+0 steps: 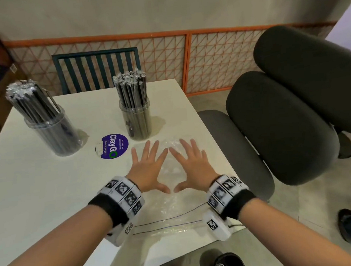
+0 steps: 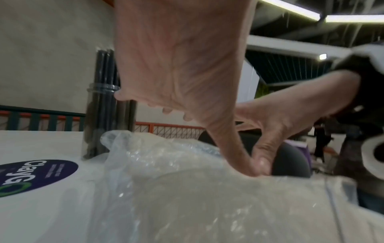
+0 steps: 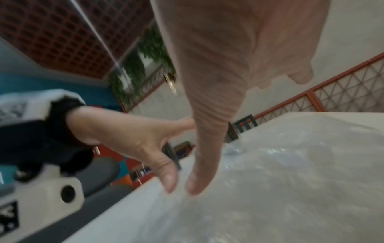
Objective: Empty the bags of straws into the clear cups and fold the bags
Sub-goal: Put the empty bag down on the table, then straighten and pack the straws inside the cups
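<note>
An empty clear plastic bag (image 1: 172, 209) lies flat on the white table (image 1: 37, 187), its zip edge toward me. My left hand (image 1: 149, 168) and right hand (image 1: 191, 164) press on it side by side, fingers spread straight, thumbs nearly touching. In the left wrist view the crinkled bag (image 2: 187, 189) fills the foreground under the left hand (image 2: 187, 74). The right wrist view shows the bag (image 3: 280, 180) under the right hand (image 3: 218, 82). Two clear cups packed with wrapped black straws stand behind: one (image 1: 136, 117) just beyond my fingers, one (image 1: 52, 133) at the left.
A round purple sticker (image 1: 113, 146) lies between the cups, with a small scrap of clear plastic (image 1: 98, 149) beside it. A dark slatted chair (image 1: 97, 69) stands behind the table, grey padded seats (image 1: 285, 112) to the right. The table's near edge is close to my wrists.
</note>
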